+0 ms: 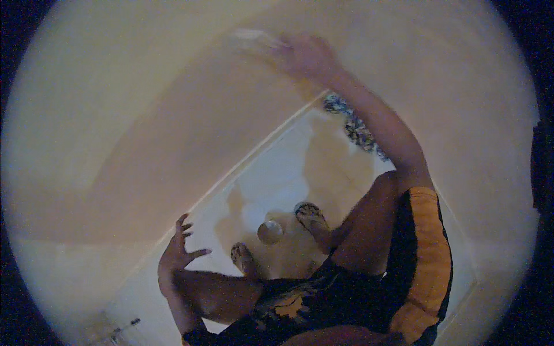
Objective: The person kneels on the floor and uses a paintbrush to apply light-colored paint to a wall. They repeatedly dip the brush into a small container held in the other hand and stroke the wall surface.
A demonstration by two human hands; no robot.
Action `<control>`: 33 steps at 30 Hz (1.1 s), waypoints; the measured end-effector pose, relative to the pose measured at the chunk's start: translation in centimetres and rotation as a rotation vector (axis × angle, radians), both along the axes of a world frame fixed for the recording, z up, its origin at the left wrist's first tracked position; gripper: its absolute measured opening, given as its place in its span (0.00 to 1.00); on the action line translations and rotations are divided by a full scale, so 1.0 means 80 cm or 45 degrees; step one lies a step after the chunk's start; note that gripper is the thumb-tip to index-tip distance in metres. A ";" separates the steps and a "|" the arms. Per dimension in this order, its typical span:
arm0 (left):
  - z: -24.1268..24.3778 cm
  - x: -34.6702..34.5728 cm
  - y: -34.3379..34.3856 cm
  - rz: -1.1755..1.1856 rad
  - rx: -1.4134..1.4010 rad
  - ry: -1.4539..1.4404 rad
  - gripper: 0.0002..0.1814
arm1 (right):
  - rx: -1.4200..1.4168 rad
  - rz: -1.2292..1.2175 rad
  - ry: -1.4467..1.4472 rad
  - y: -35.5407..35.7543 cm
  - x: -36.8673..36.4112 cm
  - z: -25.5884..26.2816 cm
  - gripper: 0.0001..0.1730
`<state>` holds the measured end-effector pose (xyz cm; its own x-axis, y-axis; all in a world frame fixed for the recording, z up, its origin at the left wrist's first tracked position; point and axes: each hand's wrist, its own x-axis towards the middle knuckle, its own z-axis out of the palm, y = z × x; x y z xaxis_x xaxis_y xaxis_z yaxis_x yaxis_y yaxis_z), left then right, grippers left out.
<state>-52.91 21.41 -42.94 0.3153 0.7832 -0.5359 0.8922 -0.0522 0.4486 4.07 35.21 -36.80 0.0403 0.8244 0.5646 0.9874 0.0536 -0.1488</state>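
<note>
My right hand point(298, 54) reaches up against the beige wall point(164, 142). It grips a pale, flat object point(251, 36), too blurred to name more exactly. My left hand point(179, 251) hangs past my left knee with its fingers apart and nothing in them. Between my sandalled feet a small round container point(270, 232) stands on the pale floor point(272, 173); its contents cannot be made out.
A crumpled, patterned cloth-like heap point(361, 134) lies in the corner, partly behind my right forearm. A thin light edge point(242, 166) runs along the wall's foot. At the lower left a dark, slender object point(125, 328) is too blurred to name.
</note>
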 end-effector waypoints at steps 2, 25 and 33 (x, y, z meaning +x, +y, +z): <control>0.000 -0.016 -0.014 -0.052 0.010 -0.168 0.62 | 0.414 0.081 -0.388 0.006 0.036 0.020 0.24; -0.052 -0.122 0.021 0.025 0.094 -0.051 0.57 | -0.145 -0.185 0.067 0.071 -0.212 0.005 0.21; -0.144 -0.119 0.029 -0.092 0.102 -0.080 0.57 | 0.023 -0.052 -0.231 0.101 -0.290 -0.090 0.13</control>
<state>-62.44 23.77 -54.48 0.4031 0.7970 -0.4497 0.8552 -0.1532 0.4951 -19.10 43.26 -44.02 -0.0302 0.8137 0.5804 0.9994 0.0140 0.0324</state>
